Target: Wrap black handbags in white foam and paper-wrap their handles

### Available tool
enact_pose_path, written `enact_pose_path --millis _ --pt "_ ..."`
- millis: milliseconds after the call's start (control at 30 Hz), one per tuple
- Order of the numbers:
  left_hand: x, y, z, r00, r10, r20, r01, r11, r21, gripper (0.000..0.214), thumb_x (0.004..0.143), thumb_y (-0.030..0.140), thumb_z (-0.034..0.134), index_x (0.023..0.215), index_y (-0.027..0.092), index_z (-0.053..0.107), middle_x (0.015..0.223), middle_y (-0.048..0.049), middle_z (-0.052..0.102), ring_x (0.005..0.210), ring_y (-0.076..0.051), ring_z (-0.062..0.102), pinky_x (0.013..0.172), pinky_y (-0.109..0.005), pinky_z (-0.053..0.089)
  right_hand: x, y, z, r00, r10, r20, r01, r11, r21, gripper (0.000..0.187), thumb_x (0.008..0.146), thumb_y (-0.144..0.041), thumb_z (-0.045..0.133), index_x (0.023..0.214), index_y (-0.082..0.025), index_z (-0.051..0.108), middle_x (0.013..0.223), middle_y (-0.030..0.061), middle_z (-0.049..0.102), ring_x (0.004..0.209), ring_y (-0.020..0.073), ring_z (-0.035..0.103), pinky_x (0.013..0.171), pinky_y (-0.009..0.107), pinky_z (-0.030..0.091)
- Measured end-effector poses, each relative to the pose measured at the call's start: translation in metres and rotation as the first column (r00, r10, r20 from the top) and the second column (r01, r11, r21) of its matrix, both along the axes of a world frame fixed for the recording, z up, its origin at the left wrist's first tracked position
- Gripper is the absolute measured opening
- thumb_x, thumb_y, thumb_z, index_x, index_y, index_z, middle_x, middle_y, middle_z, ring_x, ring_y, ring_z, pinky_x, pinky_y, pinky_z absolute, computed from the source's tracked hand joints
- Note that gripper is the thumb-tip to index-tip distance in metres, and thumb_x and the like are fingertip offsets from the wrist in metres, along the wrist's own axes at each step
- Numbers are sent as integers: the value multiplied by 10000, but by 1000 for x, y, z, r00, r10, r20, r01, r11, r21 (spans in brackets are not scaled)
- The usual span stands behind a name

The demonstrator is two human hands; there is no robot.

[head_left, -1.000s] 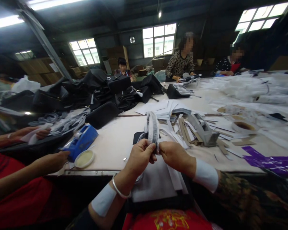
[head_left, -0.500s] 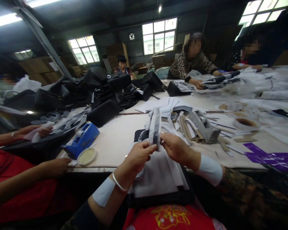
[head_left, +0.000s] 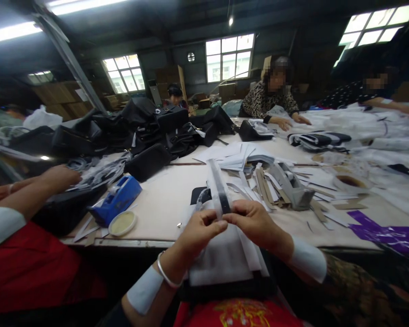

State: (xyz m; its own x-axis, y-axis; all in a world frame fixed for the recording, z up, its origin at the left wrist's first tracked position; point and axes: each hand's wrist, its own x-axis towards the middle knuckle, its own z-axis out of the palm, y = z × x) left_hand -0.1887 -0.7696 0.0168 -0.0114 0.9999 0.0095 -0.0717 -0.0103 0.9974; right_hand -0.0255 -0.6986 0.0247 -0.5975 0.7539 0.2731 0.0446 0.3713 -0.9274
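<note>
1. Two bare hands, close together by the near edge of the table (head_left: 160,195), both on one strap (head_left: 221,190).
2. Left hand (head_left: 199,231): thumb and fingers pinched nearly closed on the strap's lower end; bangle (head_left: 166,274) at the wrist, white band (head_left: 145,289) behind it.
3. Right hand (head_left: 254,222): fingers curled, thumb closed against them at that same end, other side; white cuff (head_left: 307,259) on this wrist.
4. Strap rises from the fingertips, top leaning slightly left; whitish wrap, dark stretch showing low down.
5. Below the hands: white sheet (head_left: 221,261) lying over a black bag (head_left: 231,290), red apron (head_left: 238,313) under that.
6. Table, left: blue dispenser (head_left: 117,202), dish (head_left: 122,223) just beside it.
7. Table, ahead and right: paper stack (head_left: 240,154), card strips (head_left: 266,188), gray dispenser (head_left: 295,188); tape roll (head_left: 347,188) and purple plastic (head_left: 383,234) farther right.
8. Far left: heap of bags (head_left: 139,118). Neighbor's hand (head_left: 61,177) at the grey straps (head_left: 105,170); can't tell its grip.
9. Across: co-worker (head_left: 261,100) in spotted top, both hands low over the table, near a bundle (head_left: 318,139).
</note>
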Motion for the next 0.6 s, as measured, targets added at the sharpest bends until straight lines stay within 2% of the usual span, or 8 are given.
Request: enact_pose_path --millis 67,133,200,267,333,400,500,600 --pt "-2 1 1 965 -53 256 87 989 -121 408 711 483 796 660 148 569 565 66 340 486 -55 242 479 -228 168 2 0 -2 997 6 79 -36 926 377 248 907 -252 610 677 -162 629 660 4 558 634 129 493 596 259 366" --pt "4 2 -1 933 43 356 20 985 -173 406 689 445 826 672 151 546 538 86 305 463 -44 210 462 -225 129 3 0 -6 987 -55 149 -56 757 651 274 949 -187 525 696 -156 626 673 18 555 623 129 474 581 267 340" --pt "13 4 -5 905 174 388 -102 975 -198 377 660 387 853 711 153 562 523 95 311 448 -43 227 448 -221 129 2 0 -11 974 -138 178 -58 609 791 314 969 -158 469 692 -152 616 666 29 548 613 135 456 571 279 322" --pt "21 5 -8 875 244 418 -174 964 -199 347 660 371 848 752 156 591 522 96 330 438 -44 231 439 -216 138 3 1 -15 972 -155 179 -49 608 792 326 981 -174 454 701 -150 620 679 37 553 627 142 466 585 282 337" --pt "23 4 -9 896 261 359 -223 964 -146 283 690 352 825 737 156 626 535 74 397 455 -57 298 449 -210 217 7 4 -14 981 -57 183 -73 773 630 300 972 -237 505 714 -151 631 697 33 556 656 146 493 611 277 370" --pt "21 1 -9 952 255 172 -257 966 -10 182 743 312 786 741 159 687 631 15 554 574 -106 479 557 -229 383 11 7 -9 980 133 145 -170 946 278 255 939 -336 581 789 -150 671 715 23 572 688 151 529 637 273 407" --pt "19 -6 -11 954 252 -161 -213 950 228 104 828 272 708 774 194 749 842 -47 679 836 -202 604 795 -313 468 12 9 1 967 254 5 -245 935 -256 342 858 -474 663 883 -137 723 699 14 607 670 152 554 634 273 439" --pt "21 -9 -18 897 276 -345 -168 936 310 162 891 274 628 815 225 762 852 -55 681 846 -220 611 802 -336 469 2 3 4 993 114 25 -95 916 -389 309 716 -426 796 785 -130 746 674 14 635 644 150 553 632 277 446"
